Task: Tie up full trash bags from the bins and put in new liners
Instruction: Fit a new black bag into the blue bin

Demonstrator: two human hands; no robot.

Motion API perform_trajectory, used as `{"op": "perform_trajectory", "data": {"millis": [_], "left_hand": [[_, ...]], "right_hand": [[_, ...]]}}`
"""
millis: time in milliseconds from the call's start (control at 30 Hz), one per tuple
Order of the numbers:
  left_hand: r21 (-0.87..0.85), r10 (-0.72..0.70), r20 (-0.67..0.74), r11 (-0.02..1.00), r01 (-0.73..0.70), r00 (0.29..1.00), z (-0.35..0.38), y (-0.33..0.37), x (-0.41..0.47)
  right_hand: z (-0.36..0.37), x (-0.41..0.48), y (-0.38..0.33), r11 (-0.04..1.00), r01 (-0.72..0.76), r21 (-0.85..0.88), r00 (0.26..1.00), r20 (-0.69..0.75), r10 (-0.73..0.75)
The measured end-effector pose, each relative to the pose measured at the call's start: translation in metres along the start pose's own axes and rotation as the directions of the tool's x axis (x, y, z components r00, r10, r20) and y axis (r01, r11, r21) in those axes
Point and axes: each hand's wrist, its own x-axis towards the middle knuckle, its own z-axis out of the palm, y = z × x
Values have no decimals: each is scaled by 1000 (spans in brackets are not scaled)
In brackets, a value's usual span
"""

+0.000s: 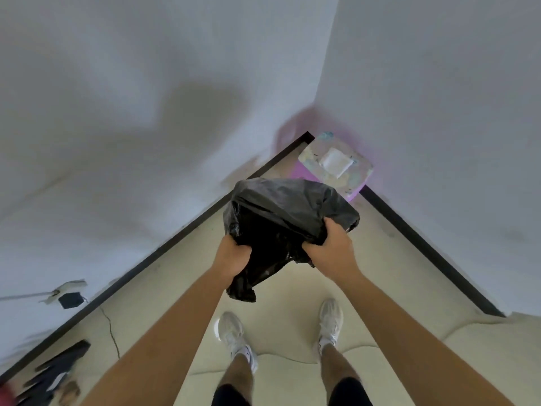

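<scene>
A black plastic trash bag (281,218) hangs in the air in front of me, above the floor near a room corner. My left hand (232,256) grips its near left edge and my right hand (330,247) grips its near right edge, with the bag's mouth spread between them. A loose tail of the bag droops below my left hand. Behind the bag, in the corner, stands a pink bin (348,171) with pale papers and a white tissue on top; its lower part is hidden by the bag.
White walls meet at the corner with a dark baseboard (175,238) along the cream floor. A wall socket with a black plug (70,300) is at the left. Dark objects (55,373) lie on the floor at bottom left. My feet in white shoes (234,335) stand below.
</scene>
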Motion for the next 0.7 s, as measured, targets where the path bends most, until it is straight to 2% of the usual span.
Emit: {"op": "perform_trajectory", "data": {"millis": [200,267,367,500,600,667,700], "left_hand": [[-3,-37,-21,999,37,999,70,-64,135],[-24,-14,-10,1000,14,1000,87,-84,174],[-5,63,-13,998,-63,998,110,-118,236],[211,251,-57,949,-234,966,129,-153,318],[266,377,17,891,-368,926,143,-171,379],[466,416,101,782,-413,904,152,-179,421],[581,413,129,706,-406,902,156,-180,440]], "right_hand": [[96,109,93,987,22,-158,995,103,-5],[124,142,124,982,15,-186,990,138,11],[168,194,174,958,86,-274,982,186,-35],[220,259,221,917,169,-360,966,245,-82],[252,309,249,897,262,-356,940,305,-154],[268,339,271,828,342,-445,917,352,-189],[273,353,279,752,389,-533,904,377,-201]]}}
